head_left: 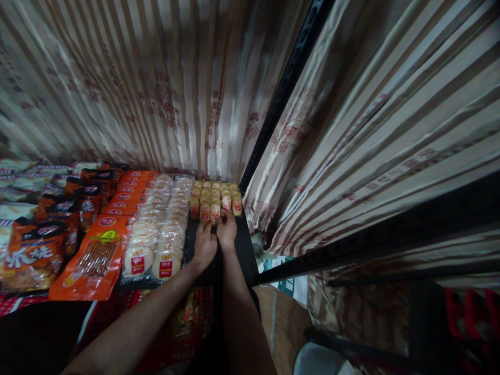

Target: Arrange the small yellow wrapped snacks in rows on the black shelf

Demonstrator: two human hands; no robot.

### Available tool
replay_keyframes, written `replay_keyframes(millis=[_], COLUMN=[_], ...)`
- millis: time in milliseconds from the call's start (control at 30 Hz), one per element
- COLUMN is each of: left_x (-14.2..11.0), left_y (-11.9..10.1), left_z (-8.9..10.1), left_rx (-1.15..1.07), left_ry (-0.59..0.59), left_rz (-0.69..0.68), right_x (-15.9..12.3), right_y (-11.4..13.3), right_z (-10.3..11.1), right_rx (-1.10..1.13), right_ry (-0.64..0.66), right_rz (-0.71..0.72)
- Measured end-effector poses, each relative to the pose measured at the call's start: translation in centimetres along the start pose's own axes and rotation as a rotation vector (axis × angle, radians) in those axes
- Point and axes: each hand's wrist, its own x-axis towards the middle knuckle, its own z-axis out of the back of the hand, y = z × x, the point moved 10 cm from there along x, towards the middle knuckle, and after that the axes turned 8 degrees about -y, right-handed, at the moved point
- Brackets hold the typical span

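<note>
Small yellow snack packs with red-and-white labels (205,211) stand in rows at the right end of a black shelf (244,245). My left hand (205,244) reaches to the front row, its fingers curled against the lower edge of a pack. Close beside it, my right hand (227,229) has its fingers bent round the right side of the same front pack (215,211). The fingertips partly cover that pack. Left of my hands, two rows of clear-wrapped round pale crackers (169,250) run from front to back.
Orange snack bags (94,255) and orange-and-black bags (35,255) fill the shelf further left. A black slotted post (269,120) rises at the back right corner. Striped curtains (175,94) hang behind and to the right. A dark bar (351,239) crosses the right side.
</note>
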Motion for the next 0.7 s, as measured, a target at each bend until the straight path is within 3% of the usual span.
replay_keyframes(millis=[367,700], left_x=[0.08,-0.08], left_y=[-0.33,-0.63], left_z=[-0.97,-0.77], left_rx=[0.094,0.106], left_ry=[0.109,0.086], left_rz=[-0.049,-0.053], right_x=[-0.15,-0.36], right_y=[0.02,0.03], right_z=[0.20,0.58], right_rx=[0.013,0.005], right_ry=[-0.026,-0.038], right_rz=[-0.009,-0.017])
